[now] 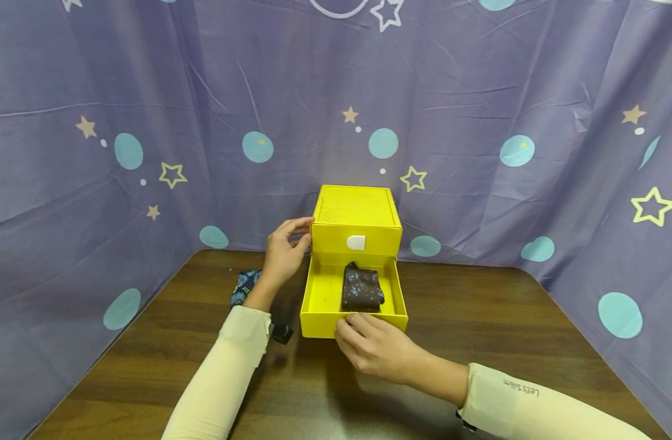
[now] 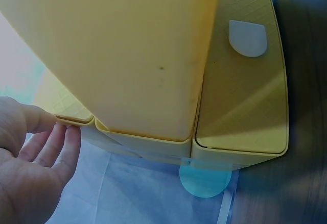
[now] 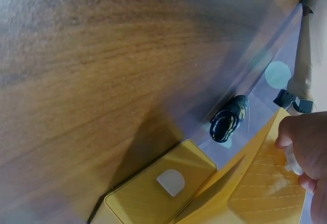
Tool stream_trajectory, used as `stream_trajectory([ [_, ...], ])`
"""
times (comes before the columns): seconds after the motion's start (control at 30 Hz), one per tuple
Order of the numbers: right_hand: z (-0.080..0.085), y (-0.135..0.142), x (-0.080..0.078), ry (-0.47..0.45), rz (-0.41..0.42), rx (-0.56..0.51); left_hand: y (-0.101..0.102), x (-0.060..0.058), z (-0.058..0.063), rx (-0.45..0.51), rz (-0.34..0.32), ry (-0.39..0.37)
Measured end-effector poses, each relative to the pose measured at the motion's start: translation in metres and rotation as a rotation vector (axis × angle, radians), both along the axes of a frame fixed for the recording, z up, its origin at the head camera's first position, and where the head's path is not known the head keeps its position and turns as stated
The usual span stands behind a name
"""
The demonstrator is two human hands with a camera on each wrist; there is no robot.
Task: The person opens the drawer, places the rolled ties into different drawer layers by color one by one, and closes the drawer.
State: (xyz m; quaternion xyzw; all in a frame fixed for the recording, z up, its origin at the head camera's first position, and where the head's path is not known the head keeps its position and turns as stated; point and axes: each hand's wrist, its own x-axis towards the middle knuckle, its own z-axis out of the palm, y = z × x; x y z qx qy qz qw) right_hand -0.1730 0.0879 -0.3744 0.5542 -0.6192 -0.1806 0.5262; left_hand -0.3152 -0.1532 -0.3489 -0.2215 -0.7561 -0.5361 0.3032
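A yellow drawer unit (image 1: 358, 205) stands on the table with its middle drawer (image 1: 324, 287) pulled out. Inside that drawer lies a folded dark cloth (image 1: 362, 288) with a small light-blue print. My right hand (image 1: 376, 347) is at the drawer's front and pinches its white handle (image 3: 292, 160) between thumb and fingers. At the unit's upper left corner is my left hand (image 1: 286, 250), fingertips touching the edge beside the top drawer (image 2: 66, 99) and fingers fairly straight. The top and bottom drawers are pushed in.
Left of the unit, partly behind the left forearm, a second dark-blue patterned cloth (image 1: 246, 286) lies folded on the brown wooden table (image 1: 468, 342). The bottom drawer (image 2: 240, 96) carries its own white handle. A purple curtain (image 1: 451, 122) surrounds the table's back and sides.
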Motion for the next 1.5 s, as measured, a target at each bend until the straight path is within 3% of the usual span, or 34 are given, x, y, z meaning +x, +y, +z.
stream_trajectory([
  [0.73,0.008,0.0,-0.002,0.025,0.024,0.014,0.0,0.002,0.0,-0.018,0.007,-0.002],
  [1.5,-0.005,0.003,-0.017,0.004,0.009,0.004,0.0,0.001,0.0,0.009,-0.011,-0.008],
])
